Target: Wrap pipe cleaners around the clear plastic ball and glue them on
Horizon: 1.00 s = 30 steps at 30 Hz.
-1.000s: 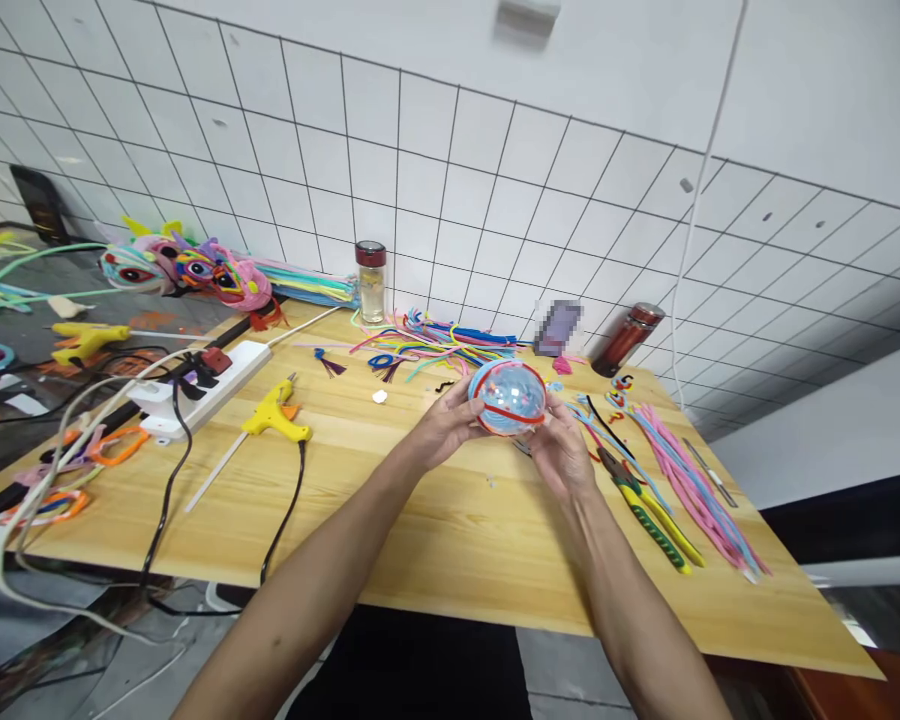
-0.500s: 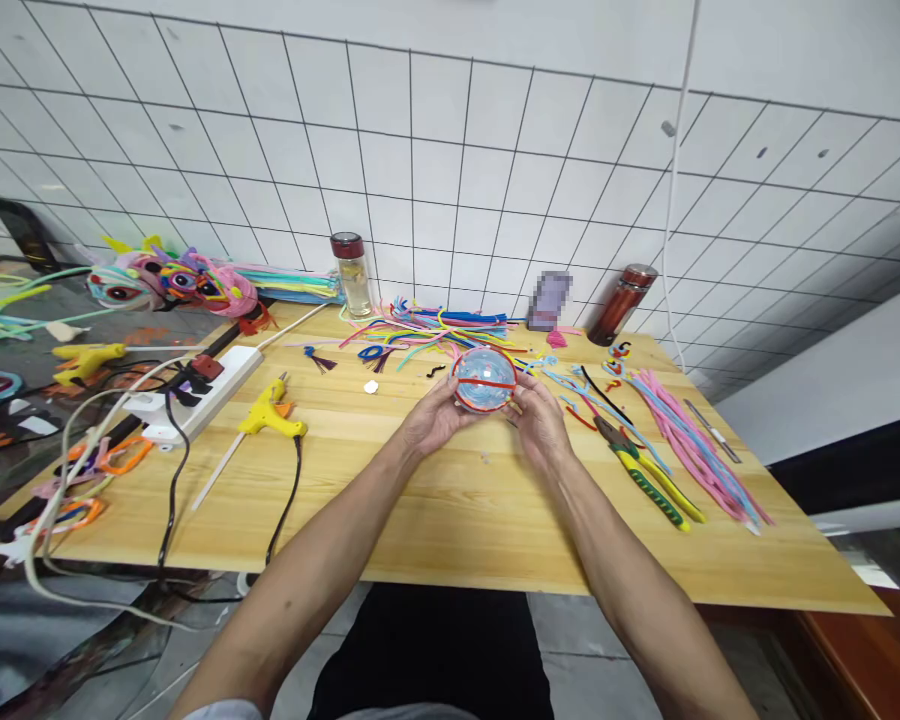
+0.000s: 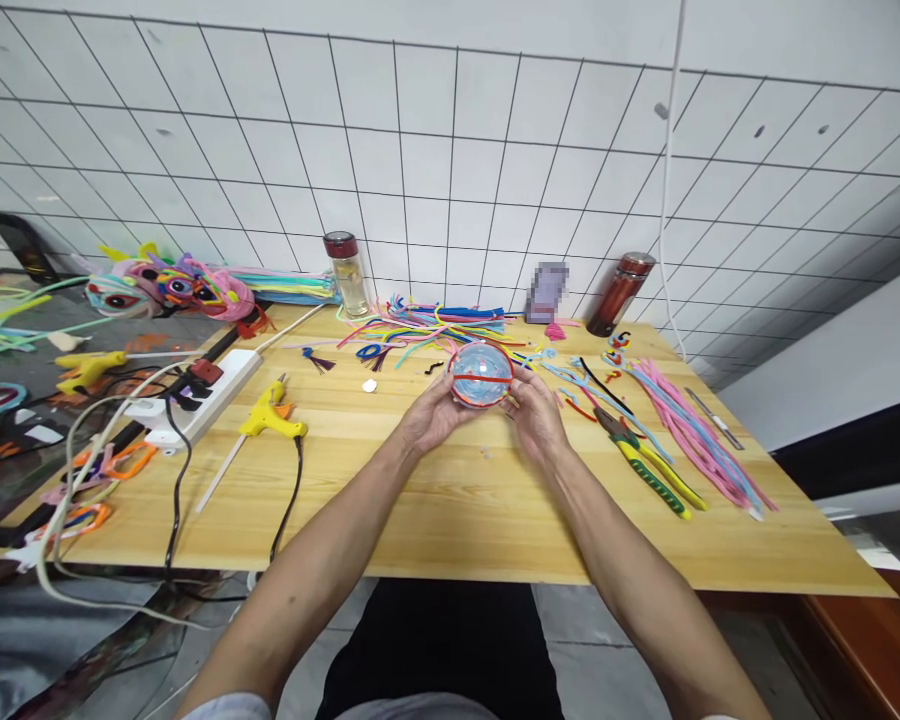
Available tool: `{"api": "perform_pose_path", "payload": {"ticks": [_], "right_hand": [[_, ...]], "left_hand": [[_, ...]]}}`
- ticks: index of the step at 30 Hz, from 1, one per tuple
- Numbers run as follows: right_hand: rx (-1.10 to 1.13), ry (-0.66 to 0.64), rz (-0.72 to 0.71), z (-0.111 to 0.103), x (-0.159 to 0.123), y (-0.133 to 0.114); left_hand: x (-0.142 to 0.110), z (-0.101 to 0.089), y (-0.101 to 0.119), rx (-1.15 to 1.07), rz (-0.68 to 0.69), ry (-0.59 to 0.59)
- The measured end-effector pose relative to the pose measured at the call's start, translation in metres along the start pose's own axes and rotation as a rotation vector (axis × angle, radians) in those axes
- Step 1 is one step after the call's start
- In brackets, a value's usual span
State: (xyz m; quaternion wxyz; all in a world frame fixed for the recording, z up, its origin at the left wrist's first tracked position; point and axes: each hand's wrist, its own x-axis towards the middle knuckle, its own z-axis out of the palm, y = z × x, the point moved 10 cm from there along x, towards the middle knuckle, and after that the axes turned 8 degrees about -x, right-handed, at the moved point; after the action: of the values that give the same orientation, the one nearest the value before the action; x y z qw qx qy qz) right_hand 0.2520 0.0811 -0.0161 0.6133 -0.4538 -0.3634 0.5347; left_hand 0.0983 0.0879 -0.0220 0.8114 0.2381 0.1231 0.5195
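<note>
The left hand (image 3: 430,416) and right hand (image 3: 538,410) are cupping a clear, red-banded ball (image 3: 482,365) over the middle of the wooden table (image 3: 472,520), fingers curling partway round opposite sides. Pliers (image 3: 628,446) are lying toward the table's right, a yellow glue gun (image 3: 268,416) toward its left.

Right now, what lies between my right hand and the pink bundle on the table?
The head view shows pliers between your right hand and the pink bundle, plus a black strip, red pieces and light blue strips.
</note>
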Motion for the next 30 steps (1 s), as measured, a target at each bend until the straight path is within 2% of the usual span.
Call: {"api": "perform_pose_path", "payload": {"ticks": [5, 11, 16, 30], "right_hand": [[-0.015, -0.009, -0.007, 0.000, 0.001, 0.000], [-0.011, -0.058, -0.135, 0.008, -0.006, -0.017], [-0.004, -0.079, -0.180, 0.013, -0.013, -0.025], [0.020, -0.092, -0.171, 0.009, -0.006, -0.017]], "left_hand": [[0.000, -0.001, -0.001, -0.003, -0.004, -0.006], [-0.004, 0.008, 0.010, 0.010, 0.036, -0.069], [-0.008, 0.011, 0.016, 0.015, 0.043, -0.086], [-0.004, 0.010, 0.017, 0.029, 0.076, -0.123]]}}
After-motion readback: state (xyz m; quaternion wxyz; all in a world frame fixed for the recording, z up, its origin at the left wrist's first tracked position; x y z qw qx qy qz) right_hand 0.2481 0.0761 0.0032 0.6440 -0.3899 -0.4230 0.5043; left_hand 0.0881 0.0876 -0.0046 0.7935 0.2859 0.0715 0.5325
